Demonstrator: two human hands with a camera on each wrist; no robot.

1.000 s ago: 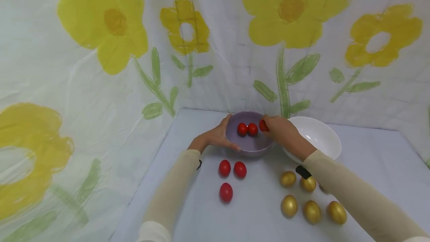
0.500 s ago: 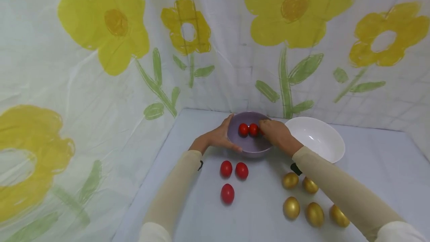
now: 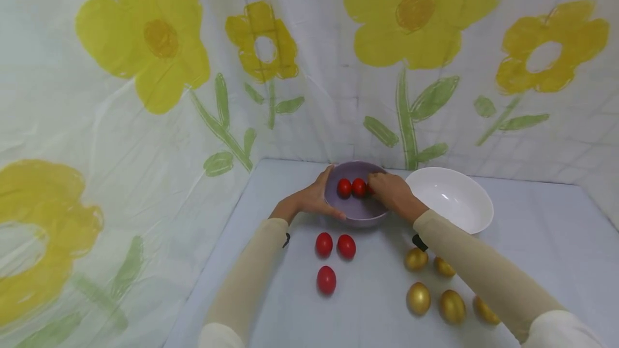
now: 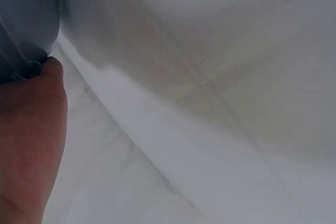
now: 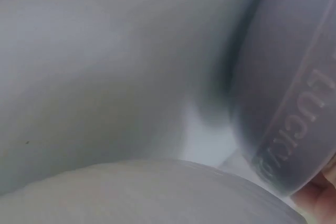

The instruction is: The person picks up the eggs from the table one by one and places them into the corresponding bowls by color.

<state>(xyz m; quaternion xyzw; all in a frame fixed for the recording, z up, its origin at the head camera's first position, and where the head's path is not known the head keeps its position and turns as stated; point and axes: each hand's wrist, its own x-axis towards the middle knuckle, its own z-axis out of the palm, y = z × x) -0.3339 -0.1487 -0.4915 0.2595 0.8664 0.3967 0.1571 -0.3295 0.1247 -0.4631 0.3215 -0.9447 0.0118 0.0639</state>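
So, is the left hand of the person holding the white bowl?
No, the left hand holds the purple bowl instead.

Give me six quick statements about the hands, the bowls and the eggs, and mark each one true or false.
1. Both the left hand and the right hand are at the purple bowl. True.
2. Three red eggs lie on the table, on the near side of the purple bowl. True.
3. The left hand lies flat on the table. False: it holds the side of the purple bowl.
4. Gold eggs lie on the near side of the white bowl. True.
5. The right hand holds one of the gold eggs. False: a red egg partly shows there.
6. The purple bowl is upside down. False: its opening faces up.
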